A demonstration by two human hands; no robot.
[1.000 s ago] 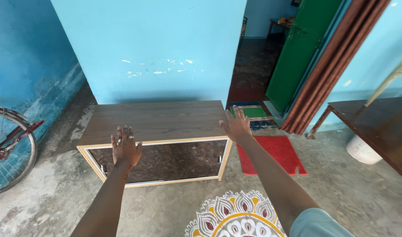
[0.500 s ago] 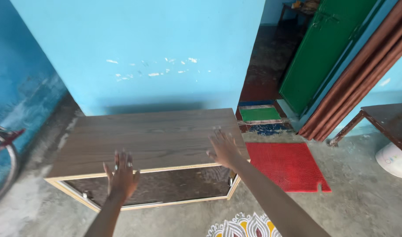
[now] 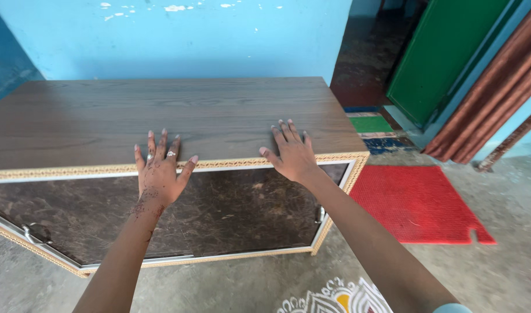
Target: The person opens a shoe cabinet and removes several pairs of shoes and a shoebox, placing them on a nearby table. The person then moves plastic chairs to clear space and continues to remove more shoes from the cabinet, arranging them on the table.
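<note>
A low wooden cabinet [image 3: 161,119] lies on the floor, with a grey-brown wood-grain top and a dark marbled front edged in gold trim. My left hand [image 3: 160,171] is spread flat at the front edge of the top, fingers apart, rings on two fingers. To its right, my right hand [image 3: 291,153] rests palm down on the same front edge, fingers splayed. Neither hand holds anything.
A metal handle [image 3: 36,233] sits at the cabinet front's lower left. A red mat [image 3: 416,203] lies on the concrete floor to the right, with a green and blue mat [image 3: 372,130] beyond it. A green door [image 3: 445,52] and brown curtain [image 3: 491,98] stand at the right. A blue wall [image 3: 178,37] is behind.
The view has closed in on the cabinet. Both hands moved forward from the air and now lie on the front edge of its top.
</note>
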